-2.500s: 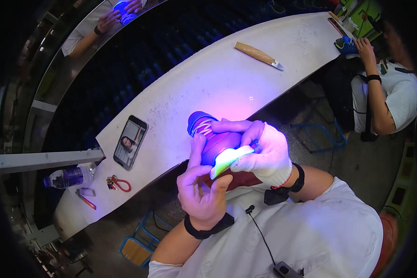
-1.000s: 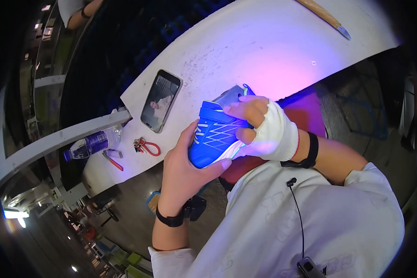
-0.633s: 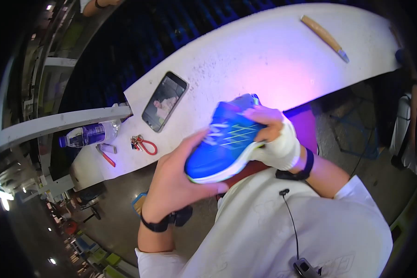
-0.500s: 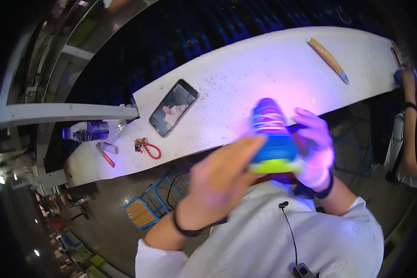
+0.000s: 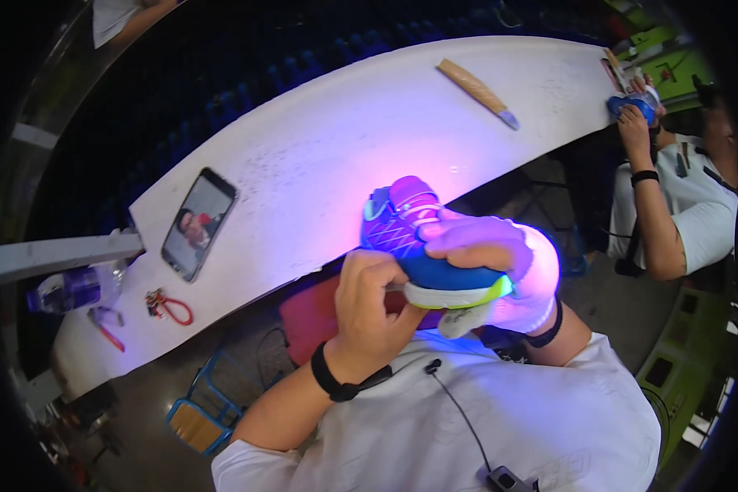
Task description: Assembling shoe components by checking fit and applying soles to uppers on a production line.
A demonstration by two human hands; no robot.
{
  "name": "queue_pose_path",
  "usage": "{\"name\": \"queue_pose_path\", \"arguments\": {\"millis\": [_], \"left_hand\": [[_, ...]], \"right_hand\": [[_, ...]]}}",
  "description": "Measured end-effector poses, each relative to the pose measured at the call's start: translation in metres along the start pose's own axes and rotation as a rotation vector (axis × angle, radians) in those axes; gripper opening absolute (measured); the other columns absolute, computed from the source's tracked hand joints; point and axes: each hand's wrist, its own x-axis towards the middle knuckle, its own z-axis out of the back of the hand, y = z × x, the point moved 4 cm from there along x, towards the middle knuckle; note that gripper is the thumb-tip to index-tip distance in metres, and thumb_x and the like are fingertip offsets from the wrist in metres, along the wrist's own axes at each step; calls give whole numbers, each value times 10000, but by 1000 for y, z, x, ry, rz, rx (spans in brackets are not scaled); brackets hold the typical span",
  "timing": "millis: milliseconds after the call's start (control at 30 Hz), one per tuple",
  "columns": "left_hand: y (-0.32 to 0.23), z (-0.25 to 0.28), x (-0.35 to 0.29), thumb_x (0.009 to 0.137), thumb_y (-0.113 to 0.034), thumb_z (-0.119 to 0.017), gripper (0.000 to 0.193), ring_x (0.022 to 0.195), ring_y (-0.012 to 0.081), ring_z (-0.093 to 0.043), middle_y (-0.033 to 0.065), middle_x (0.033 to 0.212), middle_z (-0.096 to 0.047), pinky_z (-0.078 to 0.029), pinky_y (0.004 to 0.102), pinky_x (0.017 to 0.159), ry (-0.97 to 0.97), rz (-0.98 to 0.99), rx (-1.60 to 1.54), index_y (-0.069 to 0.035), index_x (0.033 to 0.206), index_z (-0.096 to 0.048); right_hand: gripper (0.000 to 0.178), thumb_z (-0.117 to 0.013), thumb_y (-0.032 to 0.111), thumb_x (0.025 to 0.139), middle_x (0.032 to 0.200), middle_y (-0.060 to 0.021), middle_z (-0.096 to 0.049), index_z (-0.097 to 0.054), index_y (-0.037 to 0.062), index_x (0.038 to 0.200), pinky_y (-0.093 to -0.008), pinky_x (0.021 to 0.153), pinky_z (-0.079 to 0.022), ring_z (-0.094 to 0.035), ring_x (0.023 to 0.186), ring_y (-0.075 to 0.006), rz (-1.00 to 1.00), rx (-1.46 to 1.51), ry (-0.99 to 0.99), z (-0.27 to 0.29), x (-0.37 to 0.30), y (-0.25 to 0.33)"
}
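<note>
A blue sneaker (image 5: 451, 275) with a white and lime sole is tilted on its side in front of my chest, at the table's near edge. Its laces and tongue look purple under violet light. My right hand (image 5: 521, 266), in a pale glove with fingers showing bare, wraps over the upper from the right and grips it. My left hand (image 5: 367, 307) is closed, its curled fingers and thumb against the sole edge at the shoe's left end. Whether anything small is pinched there is hidden.
On the white table (image 5: 320, 139) lie a phone (image 5: 199, 224), a tan-handled knife (image 5: 477, 93), red-corded keys (image 5: 169, 307) and red-handled snips (image 5: 107, 330). A bottle (image 5: 67, 291) is at left. A blue-framed stool (image 5: 197, 425) stands below. Another person (image 5: 672, 193) handles a blue shoe at right.
The sneaker has turned from toe-down toward me to lying sideways. My right hand has come over its upper, and my left fingers have curled against its sole edge. The view has swung right.
</note>
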Motion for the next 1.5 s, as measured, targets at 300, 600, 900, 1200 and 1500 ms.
{"name": "queue_pose_path", "arguments": {"millis": [300,600,900,1200,1500], "left_hand": [[6,-12,7,698,-102,-926,469,837,292,-583,75,928,-600,-480,481,827,8,-135,13,-97,997,-564],[18,-21,21,673,-136,-955,456,962,322,-569,98,1005,-577,-463,517,1023,92,86,111,-78,982,-624],[39,73,64,675,-106,-985,974,1428,289,-565,168,1531,-590,-441,428,1195,411,250,-178,-36,1534,-530],[19,82,119,693,-118,-987,704,1084,147,-709,87,1213,-736,-574,317,947,359,376,187,-15,1317,-677],[51,90,96,682,-314,-1007,542,832,231,-770,118,909,-778,-598,358,804,141,543,-53,-15,1034,-723]], "right_hand": [[697,-1045,296,613,1113,-167,-780,-706,26,1159,-505,1030,-576,-764,1110,-363,-28,274,-67,9,5,-18],[556,-1009,217,693,1186,-221,-764,-719,22,1124,-566,1122,-513,-724,1199,-382,-96,528,-173,34,-25,-66],[551,-570,502,1092,1109,-66,-741,-683,-16,1242,-314,857,-556,-683,1014,-125,-740,569,-274,-2,-28,-111],[619,-701,507,955,1178,-107,-601,-642,-15,1282,-339,986,-479,-600,1101,-193,57,170,88,-32,124,-23],[219,-570,241,1037,985,-78,-538,-602,34,975,-355,880,-472,-529,938,-198,-351,1411,-90,-65,150,-70]]}}
